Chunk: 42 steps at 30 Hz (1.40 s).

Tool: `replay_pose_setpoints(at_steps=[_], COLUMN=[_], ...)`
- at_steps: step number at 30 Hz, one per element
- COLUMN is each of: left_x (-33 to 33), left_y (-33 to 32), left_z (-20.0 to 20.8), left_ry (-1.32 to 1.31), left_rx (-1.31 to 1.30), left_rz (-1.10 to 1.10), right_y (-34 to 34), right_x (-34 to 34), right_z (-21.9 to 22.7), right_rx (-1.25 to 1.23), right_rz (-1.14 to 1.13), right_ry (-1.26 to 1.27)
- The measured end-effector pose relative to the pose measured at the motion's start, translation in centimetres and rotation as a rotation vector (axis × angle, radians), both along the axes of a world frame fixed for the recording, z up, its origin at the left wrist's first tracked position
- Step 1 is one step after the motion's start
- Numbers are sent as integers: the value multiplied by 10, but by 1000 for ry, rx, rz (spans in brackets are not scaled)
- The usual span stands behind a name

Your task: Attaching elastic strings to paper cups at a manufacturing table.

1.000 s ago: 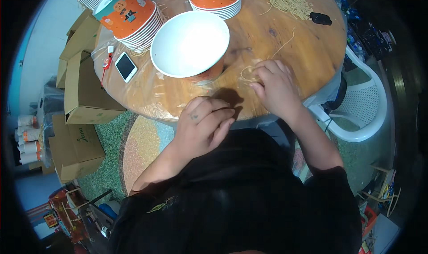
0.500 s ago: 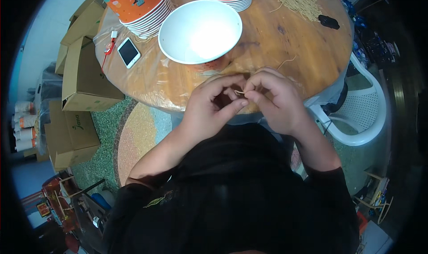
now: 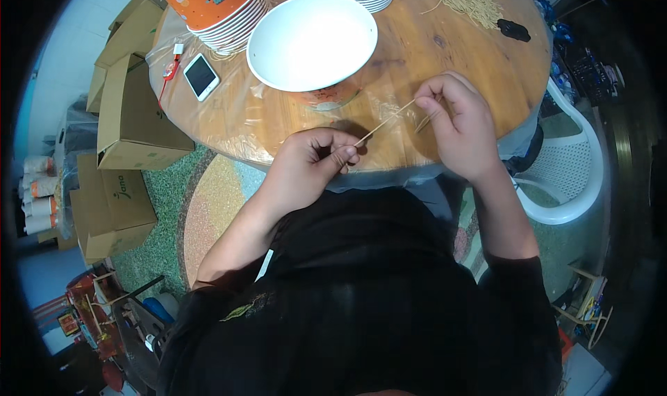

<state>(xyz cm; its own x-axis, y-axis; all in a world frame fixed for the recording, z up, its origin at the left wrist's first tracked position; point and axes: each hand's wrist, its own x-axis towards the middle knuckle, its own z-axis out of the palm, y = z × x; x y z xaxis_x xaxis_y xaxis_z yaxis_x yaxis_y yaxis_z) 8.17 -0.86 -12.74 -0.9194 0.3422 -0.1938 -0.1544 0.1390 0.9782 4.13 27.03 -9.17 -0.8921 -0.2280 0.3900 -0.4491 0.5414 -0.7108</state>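
Observation:
A thin tan cord [image 3: 385, 123] is stretched at a slant between my two hands over the near edge of the table. My left hand [image 3: 313, 161] pinches its lower end between thumb and fingers. The upper end is pinched by my right hand [image 3: 458, 121], with a short tail of cord hanging below those fingers. Just beyond my hands stands a large white paper bucket [image 3: 313, 43] with an orange printed outside, its open mouth tilted toward me. The inside of the bucket is plain white.
Stacks of orange-printed paper buckets [image 3: 226, 14] stand at the back left. A bundle of tan cords [image 3: 467, 5] lies far right by a black object [image 3: 513, 30]. A white phone [image 3: 201, 77] and red cable [image 3: 167, 76] lie left. Cardboard boxes [image 3: 135, 118] and a white chair [image 3: 566, 160] flank the table.
My hands have drawn apart, the right one up and to the right, the left slightly down and left. The cord is now pulled straight between them.

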Motion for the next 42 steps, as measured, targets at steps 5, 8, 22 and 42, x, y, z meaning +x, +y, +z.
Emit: replay_pose_setpoints(at_steps=[5,8,22,42], left_x=[3,3,9,10], left_y=[-1,0,5,-2], left_z=[0,8,10,2], left_ry=[83,130,492,136], left_rx=[-119,-299,-294,23], left_rz=[41,31,22,157], right_y=[3,3,-70,-67], right_x=[-5,-5,36,44], right_z=[-11,-11,-57,-55], right_rx=[-38,-38,-407,-425], right_rz=[-49,-64,351,39], right_ry=[-15,-79,-275,-318])
